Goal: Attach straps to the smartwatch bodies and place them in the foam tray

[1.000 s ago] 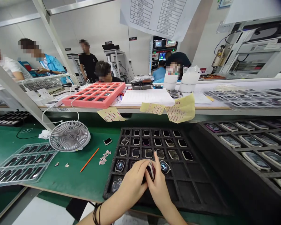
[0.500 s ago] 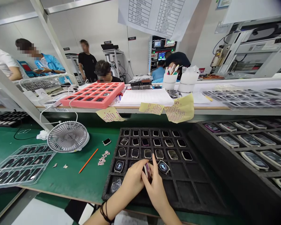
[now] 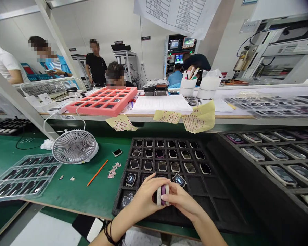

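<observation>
Several smartwatch cases [image 3: 162, 195], pale ones with a purple one between them, are held side by side as a small stack. My left hand [image 3: 147, 193] wraps round the stack from the left, its fingers over the top. From the right, my right hand [image 3: 181, 198] closes on the same stack, fingertips on the purple case. Both hands are above a black foam tray [image 3: 202, 213] with square compartments, many holding watch cases. Just beyond my right hand lies a watch with a lit screen [image 3: 179, 180]; another lit watch [image 3: 130, 179] sits at the tray's left. My hands hide some compartments.
On the green bench to the left are a grey fan [image 3: 75, 147], an orange stick [image 3: 97, 173], a single watch case [image 3: 117, 152], paper scraps and a clear tray [image 3: 47, 189]. A second foam tray [image 3: 236, 171] stands at right. A pink tray [image 3: 102, 111] rests on the shelf.
My hands have turned the stack so its edges face me. My right index finger, raised before, is now bent down against the cases. The view has shifted slightly.
</observation>
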`<state>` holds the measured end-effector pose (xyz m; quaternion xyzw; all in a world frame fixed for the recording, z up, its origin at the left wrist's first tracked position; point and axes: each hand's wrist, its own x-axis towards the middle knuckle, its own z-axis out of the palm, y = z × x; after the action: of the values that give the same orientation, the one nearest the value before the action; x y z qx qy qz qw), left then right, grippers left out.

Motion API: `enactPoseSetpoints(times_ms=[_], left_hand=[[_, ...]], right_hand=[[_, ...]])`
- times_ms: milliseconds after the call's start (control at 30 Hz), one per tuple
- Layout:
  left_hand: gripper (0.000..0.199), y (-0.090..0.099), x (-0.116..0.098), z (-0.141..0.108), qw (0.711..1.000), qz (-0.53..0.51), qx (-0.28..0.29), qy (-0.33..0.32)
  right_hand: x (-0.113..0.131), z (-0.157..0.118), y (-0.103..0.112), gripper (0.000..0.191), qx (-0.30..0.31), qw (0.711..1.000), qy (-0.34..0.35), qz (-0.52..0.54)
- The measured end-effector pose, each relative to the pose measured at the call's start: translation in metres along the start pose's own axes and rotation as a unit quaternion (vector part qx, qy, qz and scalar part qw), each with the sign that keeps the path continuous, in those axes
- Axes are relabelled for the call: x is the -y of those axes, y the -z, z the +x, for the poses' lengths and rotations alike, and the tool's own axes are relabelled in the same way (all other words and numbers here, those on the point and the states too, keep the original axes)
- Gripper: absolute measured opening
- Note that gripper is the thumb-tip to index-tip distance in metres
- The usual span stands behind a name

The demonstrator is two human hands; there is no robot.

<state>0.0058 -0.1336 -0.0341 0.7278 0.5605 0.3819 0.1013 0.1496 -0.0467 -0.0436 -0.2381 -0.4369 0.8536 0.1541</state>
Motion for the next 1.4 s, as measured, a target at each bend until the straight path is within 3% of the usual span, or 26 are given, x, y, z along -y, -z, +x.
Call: enactPoseSetpoints(times_ms=[300, 500, 667, 833, 967, 1133, 1300, 1400], left_hand=[[0.057, 0.002, -0.001, -0.005, 0.998, 0.02, 0.057, 0.024], [0.054, 0.005, -0.008, -0.006, 0.994, 0.048, 0.092, 0.028], [0.093, 0.036, 0.001, -0.013, 0.992, 0.025, 0.113, 0.048], [0.039, 0.065, 0.031, -0.041, 0.979, 0.125, 0.039, 0.154], [0.043, 0.067, 0.046, -0.058, 0.963, 0.208, 0.078, 0.153], [0.045, 0.064, 0.05, -0.06, 0.947, 0.256, 0.124, 0.147], [0.046, 0.071, 0.047, -0.074, 0.946, 0.274, 0.129, 0.116], [0.044, 0.078, 0.042, -0.086, 0.951, 0.274, 0.096, 0.104]], right_hand=[[-0.018, 0.001, -0.006, 0.049, -0.049, 0.998, 0.035, -0.014], [-0.025, -0.001, -0.013, 0.041, -0.067, 0.997, 0.042, -0.01], [-0.022, -0.003, -0.012, 0.044, -0.022, 0.999, 0.036, 0.011], [-0.018, -0.006, -0.006, 0.048, -0.055, 0.998, 0.039, 0.011], [-0.019, -0.008, -0.007, 0.046, -0.052, 0.998, 0.036, 0.0], [-0.021, -0.007, -0.007, 0.047, -0.054, 0.998, 0.043, -0.001], [-0.024, -0.007, -0.004, 0.047, -0.058, 0.997, 0.042, 0.004], [-0.026, -0.006, -0.004, 0.046, -0.056, 0.997, 0.048, 0.009]])
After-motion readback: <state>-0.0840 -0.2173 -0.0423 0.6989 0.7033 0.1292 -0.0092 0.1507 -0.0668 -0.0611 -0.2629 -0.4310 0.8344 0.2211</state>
